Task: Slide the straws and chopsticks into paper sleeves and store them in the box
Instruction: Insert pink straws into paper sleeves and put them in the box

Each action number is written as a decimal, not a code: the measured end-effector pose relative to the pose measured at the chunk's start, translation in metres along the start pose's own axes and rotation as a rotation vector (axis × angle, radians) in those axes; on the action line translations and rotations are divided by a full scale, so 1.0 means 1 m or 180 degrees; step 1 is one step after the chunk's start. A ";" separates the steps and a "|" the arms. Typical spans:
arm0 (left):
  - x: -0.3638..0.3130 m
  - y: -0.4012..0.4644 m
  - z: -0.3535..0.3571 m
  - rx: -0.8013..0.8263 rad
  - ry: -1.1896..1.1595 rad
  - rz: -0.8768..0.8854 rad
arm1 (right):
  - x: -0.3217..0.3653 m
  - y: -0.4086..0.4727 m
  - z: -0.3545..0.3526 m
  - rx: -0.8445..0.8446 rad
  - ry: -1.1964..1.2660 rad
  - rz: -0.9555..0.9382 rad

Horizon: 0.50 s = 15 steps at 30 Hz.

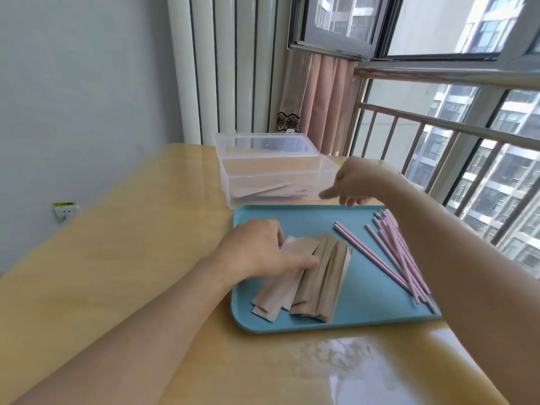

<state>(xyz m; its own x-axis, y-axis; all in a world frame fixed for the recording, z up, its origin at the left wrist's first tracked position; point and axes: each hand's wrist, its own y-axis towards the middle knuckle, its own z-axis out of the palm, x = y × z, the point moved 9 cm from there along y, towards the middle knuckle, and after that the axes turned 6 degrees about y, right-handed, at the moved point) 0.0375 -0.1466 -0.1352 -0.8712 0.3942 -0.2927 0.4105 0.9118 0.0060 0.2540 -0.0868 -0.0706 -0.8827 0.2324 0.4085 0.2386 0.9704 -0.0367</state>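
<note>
Pale wood forms the tabletop (117, 258), which is set against a grey wall, with a white radiator, a pink curtain and a railed window at the far right.

Only the head view is given. A blue tray (365, 299) is laid on the near right part of the table. Just beyond its far edge, a clear plastic box (277, 182) is stood with its lid (266, 144) hinged back; a few filled brown sleeves with pink ends are seen lying on its floor.

On the left half of the tray a loose pile of brown paper sleeves (309, 279) is spread, overlapping one another. On the right half a bundle of pink sticks (400, 258) is fanned out; whether these are straws or chopsticks cannot be told.

The left hand (257, 249) is reached in from the near left, forearm low over the table, palm down. Its fingers are laid flat on the far left end of the sleeve pile, the index finger stretched along the paper; nothing is gripped.

The right hand (356, 182) is held above the far edge of the tray, beside the right end of the box, with the forearm crossing over the sticks. Its fingers are loosely curled and pointed left toward the box; it is blurred, and nothing is seen held in it.
</note>
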 end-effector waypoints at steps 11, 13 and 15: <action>0.015 0.012 0.001 -0.0348 -0.0863 -0.0150 | -0.037 -0.024 0.038 0.1050 -0.0135 0.0213; 0.018 0.015 0.004 -0.0350 -0.1227 -0.0142 | -0.035 -0.021 0.031 0.0926 -0.0152 0.0143; 0.018 0.016 0.005 -0.0383 -0.1514 -0.0106 | -0.036 -0.019 0.025 0.0930 0.0152 0.0132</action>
<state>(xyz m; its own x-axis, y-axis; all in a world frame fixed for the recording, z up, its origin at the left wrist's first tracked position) 0.0300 -0.1253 -0.1449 -0.6522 0.2940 -0.6987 0.3262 0.9409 0.0914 0.2712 -0.1114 -0.1072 -0.8529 0.2755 0.4434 0.1412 0.9395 -0.3122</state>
